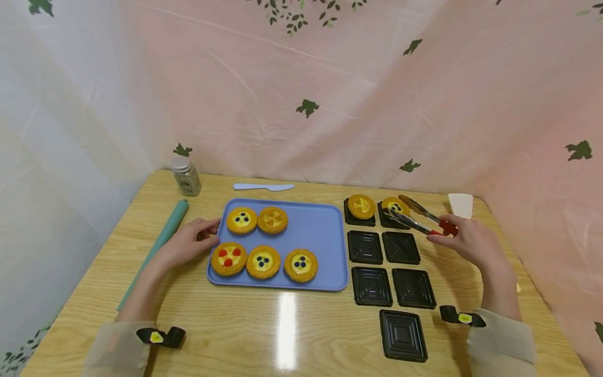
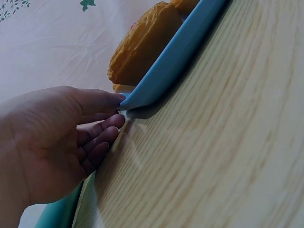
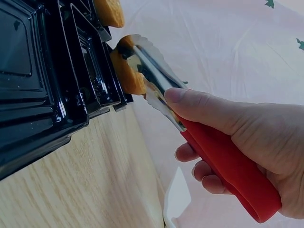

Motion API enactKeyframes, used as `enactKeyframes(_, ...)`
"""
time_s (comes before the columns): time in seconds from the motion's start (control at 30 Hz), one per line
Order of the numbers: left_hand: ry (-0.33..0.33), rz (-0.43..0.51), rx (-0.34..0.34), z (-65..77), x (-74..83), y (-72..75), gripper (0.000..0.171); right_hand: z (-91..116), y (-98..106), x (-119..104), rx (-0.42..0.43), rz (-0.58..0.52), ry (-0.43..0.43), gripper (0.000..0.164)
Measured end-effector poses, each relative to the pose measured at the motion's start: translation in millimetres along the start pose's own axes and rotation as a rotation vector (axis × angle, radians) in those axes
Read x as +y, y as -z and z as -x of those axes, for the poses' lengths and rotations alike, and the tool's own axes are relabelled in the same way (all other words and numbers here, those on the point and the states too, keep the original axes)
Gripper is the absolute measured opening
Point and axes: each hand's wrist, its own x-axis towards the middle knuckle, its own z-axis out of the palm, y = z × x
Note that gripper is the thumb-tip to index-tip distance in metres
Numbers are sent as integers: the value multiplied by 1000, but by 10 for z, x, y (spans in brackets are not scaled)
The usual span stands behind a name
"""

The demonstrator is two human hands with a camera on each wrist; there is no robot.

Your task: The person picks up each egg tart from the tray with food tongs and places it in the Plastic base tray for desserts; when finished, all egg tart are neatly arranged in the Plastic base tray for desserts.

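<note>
My right hand [image 1: 476, 243] holds red-handled metal tongs [image 1: 416, 225], thumb on one arm and fingers curled round the other. The tongs' tips stand on either side of an egg tart with blueberries [image 1: 392, 204] in a black square mould at the back right. At the left rim of a blue tray [image 1: 325, 235], my left hand [image 1: 190, 241] pinches the edge between thumb and fingers. On the tray lie several tarts: one with red berries [image 1: 229, 258], one with a lattice-like top [image 1: 272, 220], and blueberry ones [image 1: 263, 262].
Another tart [image 1: 361, 207] sits in the neighbouring back mould. Several black moulds [image 1: 365, 247] stand right of the tray. A teal rolling pin [image 1: 160, 246] and a shaker jar [image 1: 186, 177] are at the left. A pale knife [image 1: 264, 187] lies behind the tray, a white spatula [image 1: 460, 205] at the far right.
</note>
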Motion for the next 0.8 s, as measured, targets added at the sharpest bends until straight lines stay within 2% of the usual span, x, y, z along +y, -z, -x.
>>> enactKeyframes(0.53,-5,4,1,3,-29,3,55,12,43,-8,22,-25,17,67)
enactKeyframes(0.8,-7,-3,2,-2,-36,4,54,41,80,-31,-1,-8,-15,71)
